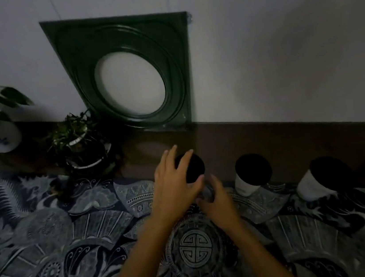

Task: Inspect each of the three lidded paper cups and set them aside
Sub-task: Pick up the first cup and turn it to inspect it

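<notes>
Three white paper cups with black lids stand in a row on a patterned cloth (50, 237). The left cup (194, 167) is mostly hidden behind my hands; only its black lid shows. My left hand (175, 185) wraps its fingers over that lid and the cup's left side. At the cup's lower right side my right hand (217, 197) has its fingers curled against it. The middle cup (249, 176) and the right cup (321, 180) stand untouched to the right.
A small potted plant (82, 142) stands just left of the held cup, and a larger one in a white pot (2, 136) is at the far left. A dark green square panel with a round opening (129, 75) leans on the wall behind.
</notes>
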